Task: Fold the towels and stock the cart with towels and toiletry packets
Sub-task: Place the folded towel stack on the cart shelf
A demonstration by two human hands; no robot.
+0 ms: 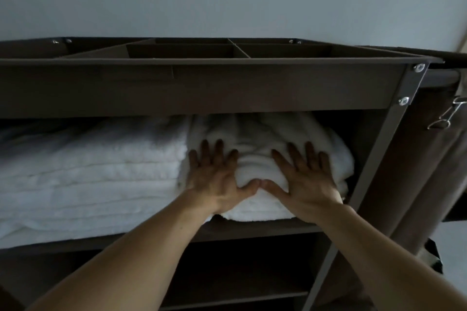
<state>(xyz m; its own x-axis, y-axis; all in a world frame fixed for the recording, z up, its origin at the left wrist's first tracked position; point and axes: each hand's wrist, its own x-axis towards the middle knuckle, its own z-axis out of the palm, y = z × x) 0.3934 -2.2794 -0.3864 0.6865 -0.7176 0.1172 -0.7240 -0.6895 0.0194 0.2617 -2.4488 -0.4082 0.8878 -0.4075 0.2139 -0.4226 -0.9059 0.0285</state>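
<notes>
Towel: we see a bunched white towel (pixel 255 159) at the right end of the cart's (pixel 394 118) upper shelf (pixel 252 231), touching the stack beside it.
Left hand (pixel 214 179): pressed flat on the towel's front, fingers straight and spread wide, holding nothing.
Right hand (pixel 303 179): flat on the same towel, fingers also wide; we see the two thumb tips meet.
Stack of folded towels (pixel 88 171): white, filling the shelf's left and middle.
Tray (pixel 202 83): dark, divided, just above the towels.
Bag (pixel 429 171): brown fabric at the cart's right side, with a metal clip (pixel 449 113).
</notes>
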